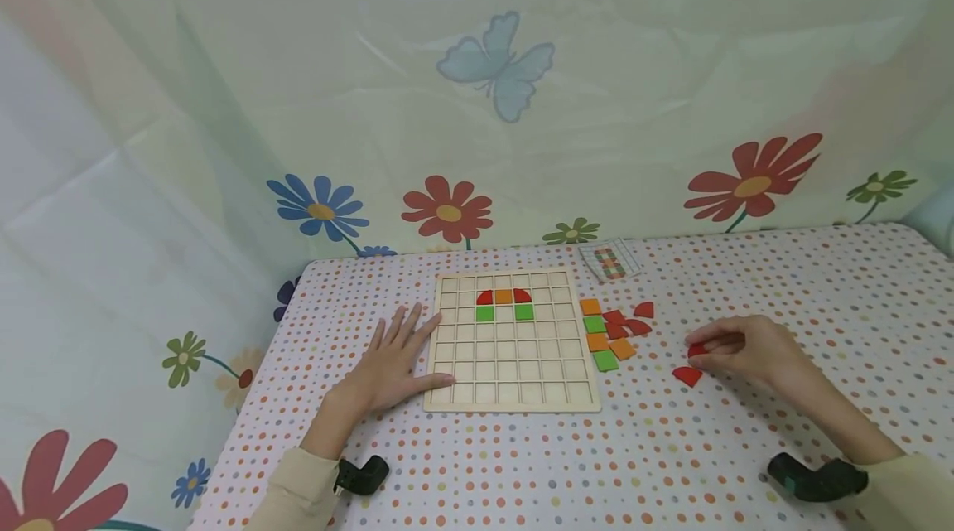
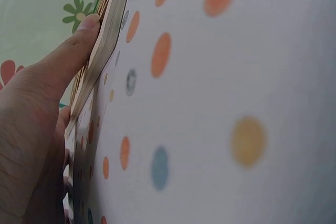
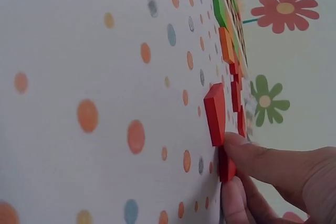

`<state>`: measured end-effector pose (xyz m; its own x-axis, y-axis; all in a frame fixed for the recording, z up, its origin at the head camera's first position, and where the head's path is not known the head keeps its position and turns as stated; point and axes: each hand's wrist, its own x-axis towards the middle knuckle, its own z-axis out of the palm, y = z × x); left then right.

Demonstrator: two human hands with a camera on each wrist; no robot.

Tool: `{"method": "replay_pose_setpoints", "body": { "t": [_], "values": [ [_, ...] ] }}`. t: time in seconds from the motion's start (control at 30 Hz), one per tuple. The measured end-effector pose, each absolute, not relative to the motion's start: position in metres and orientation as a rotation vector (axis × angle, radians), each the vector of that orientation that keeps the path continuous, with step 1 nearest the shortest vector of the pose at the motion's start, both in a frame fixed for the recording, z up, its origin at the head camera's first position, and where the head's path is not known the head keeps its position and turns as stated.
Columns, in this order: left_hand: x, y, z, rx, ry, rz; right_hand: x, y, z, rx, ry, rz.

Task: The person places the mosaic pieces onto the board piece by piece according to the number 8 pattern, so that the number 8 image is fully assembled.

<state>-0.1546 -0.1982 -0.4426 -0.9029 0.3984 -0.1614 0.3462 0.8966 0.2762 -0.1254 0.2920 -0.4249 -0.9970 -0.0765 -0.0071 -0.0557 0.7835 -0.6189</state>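
Observation:
My left hand (image 1: 392, 361) lies with its fingers spread at the left edge of the wooden grid board (image 1: 507, 410), thumb (image 2: 88, 24) resting on the rim. On the board, two red quarter-circle tiles (image 1: 485, 297) flank an orange square tile (image 1: 503, 296), with a green square tile (image 1: 485, 313) below each red one. Off to the right, my right hand (image 1: 745, 349) pinches a red tile (image 3: 227, 165) between thumb and fingers, low over the table. Another red quarter-circle tile (image 1: 687, 376) lies just beside it.
Between board and right hand lies a loose group of orange square tiles (image 1: 622, 349), green square tiles (image 1: 606, 360) and red tiles (image 1: 644, 310). A printed pattern card (image 1: 609, 260) sits behind them at the table's back. A flowered cloth (image 1: 596, 100) hangs behind the dotted table.

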Motion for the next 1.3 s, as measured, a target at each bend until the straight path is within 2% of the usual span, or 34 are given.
{"method": "replay_pose_setpoints", "body": {
  "t": [0.43,0.83,1.0,1.3],
  "values": [
    [-0.154,-0.197,-0.441,0.554,2.862,0.331,-0.114,0.290,-0.433,-0.004,2.988,-1.157],
    [-0.154,-0.197,-0.441,0.553,2.860,0.329,-0.113,0.281,-0.437,-0.107,2.955,-1.345],
    [-0.155,-0.199,-0.443,0.558,2.866,0.332,-0.126,0.248,-0.425,-0.278,2.958,-1.359],
    [-0.155,-0.200,-0.444,0.568,2.864,0.345,-0.164,0.155,-0.412,-0.669,2.690,-1.484]
  ]
}}
